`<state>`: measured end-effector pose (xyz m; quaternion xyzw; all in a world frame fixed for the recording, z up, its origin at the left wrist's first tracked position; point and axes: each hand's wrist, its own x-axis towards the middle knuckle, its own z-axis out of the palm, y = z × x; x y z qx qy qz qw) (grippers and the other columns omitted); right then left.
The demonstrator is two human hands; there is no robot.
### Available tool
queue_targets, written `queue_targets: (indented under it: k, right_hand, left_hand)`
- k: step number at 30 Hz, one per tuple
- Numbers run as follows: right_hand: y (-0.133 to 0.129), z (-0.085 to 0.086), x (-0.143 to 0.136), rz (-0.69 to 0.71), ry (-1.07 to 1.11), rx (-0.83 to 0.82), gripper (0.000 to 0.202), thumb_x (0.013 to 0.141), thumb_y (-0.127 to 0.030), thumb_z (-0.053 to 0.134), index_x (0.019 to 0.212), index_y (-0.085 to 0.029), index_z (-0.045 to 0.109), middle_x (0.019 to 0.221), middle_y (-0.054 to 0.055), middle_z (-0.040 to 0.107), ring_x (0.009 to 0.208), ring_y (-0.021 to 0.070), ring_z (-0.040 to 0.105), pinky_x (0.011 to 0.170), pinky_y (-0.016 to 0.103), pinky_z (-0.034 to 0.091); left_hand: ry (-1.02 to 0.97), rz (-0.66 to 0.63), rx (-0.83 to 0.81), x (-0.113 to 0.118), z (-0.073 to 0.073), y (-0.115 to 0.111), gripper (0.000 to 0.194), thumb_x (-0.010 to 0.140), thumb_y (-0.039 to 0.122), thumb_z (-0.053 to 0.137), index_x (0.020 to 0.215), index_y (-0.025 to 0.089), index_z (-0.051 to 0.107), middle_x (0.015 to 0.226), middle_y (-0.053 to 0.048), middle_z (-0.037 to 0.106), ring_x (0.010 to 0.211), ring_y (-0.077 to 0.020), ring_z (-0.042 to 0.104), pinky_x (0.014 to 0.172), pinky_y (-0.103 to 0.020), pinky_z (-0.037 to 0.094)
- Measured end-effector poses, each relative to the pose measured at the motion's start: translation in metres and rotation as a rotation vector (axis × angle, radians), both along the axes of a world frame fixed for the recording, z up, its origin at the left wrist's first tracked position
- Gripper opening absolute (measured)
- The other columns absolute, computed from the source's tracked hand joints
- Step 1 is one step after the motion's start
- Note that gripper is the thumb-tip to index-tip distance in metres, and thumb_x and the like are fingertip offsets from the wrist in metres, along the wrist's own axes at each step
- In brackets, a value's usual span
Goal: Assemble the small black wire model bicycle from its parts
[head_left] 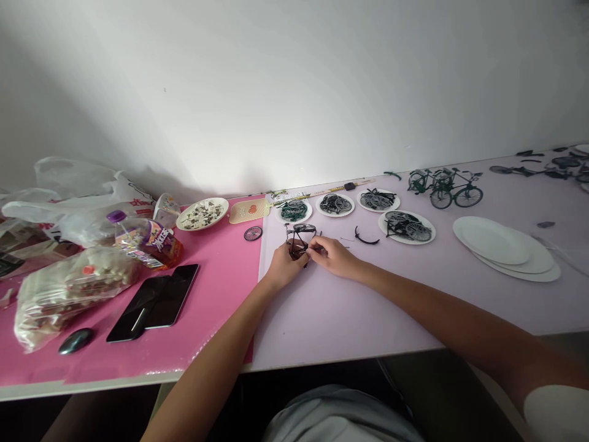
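Observation:
My left hand is closed around the lower part of a small black model bicycle, whose wheel and frame stick up above the fingers. Thumb and fingertips of my right hand are pinched together against its right side; whatever sits between them is too small to make out. Off to the left lies a loose black wheel. A curved black part rests right of my right hand. Behind are plates of small parts: one with green pieces, others with black wheels and frames.
Finished-looking model bicycles stand at the back right, near stacked white plates. On the pink left side are a bowl of small pieces, a yellow tray, a bottle, two phones, a mouse and plastic bags.

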<state>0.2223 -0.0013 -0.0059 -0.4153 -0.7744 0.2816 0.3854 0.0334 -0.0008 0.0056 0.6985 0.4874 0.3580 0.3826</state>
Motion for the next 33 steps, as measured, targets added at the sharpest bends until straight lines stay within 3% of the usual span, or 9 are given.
queue_targets:
  k: [33]
  right_hand:
    - [-0.0008, 0.0017, -0.0007, 0.006, -0.004, 0.029, 0.012, 0.094, -0.029, 0.055, 0.087, -0.021, 0.06, 0.083, 0.002, 0.066, 0.07, 0.0155, 0.057, 0.067, 0.028, 0.045]
  left_hand:
    - [0.0, -0.001, 0.024, -0.0004, -0.0008, 0.0004, 0.022, 0.079, 0.032, 0.068, 0.096, 0.017, 0.065, 0.083, -0.003, 0.068, 0.07, -0.0149, 0.06, 0.063, -0.027, 0.046]
